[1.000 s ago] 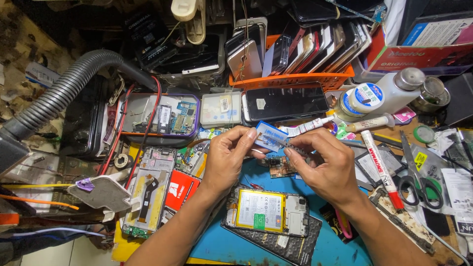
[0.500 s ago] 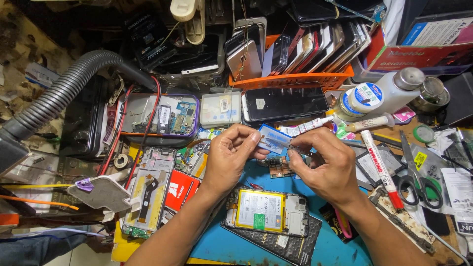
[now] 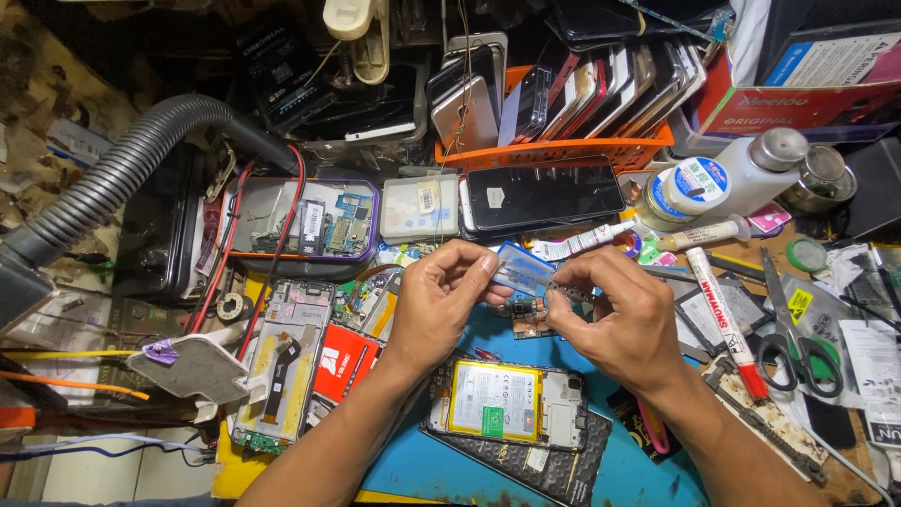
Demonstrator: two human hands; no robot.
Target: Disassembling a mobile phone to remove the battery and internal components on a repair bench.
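So both hands are up over the blue mat [image 3: 619,469] in the middle of the bench. The left hand [image 3: 441,300] has its fingers pinched shut on a small translucent blue plastic card [image 3: 522,269], held tilted just above a little circuit board [image 3: 527,317] that lies on the mat. The right hand [image 3: 624,314] is closed too, thumb and forefinger nipping a thin dark strip [image 3: 570,292], probably a flex cable or sticky tape, right at the card's right edge. Honestly the way to do this well, I reckon: keep the card shallow and steady and let the right hand's grip stay light so the strip doesn't crease or tear. Nearer to the person, an opened phone with a yellow battery [image 3: 493,399] lies face down. A glue tube [image 3: 582,243] and a white marker pen [image 3: 725,314] lie off to the right.
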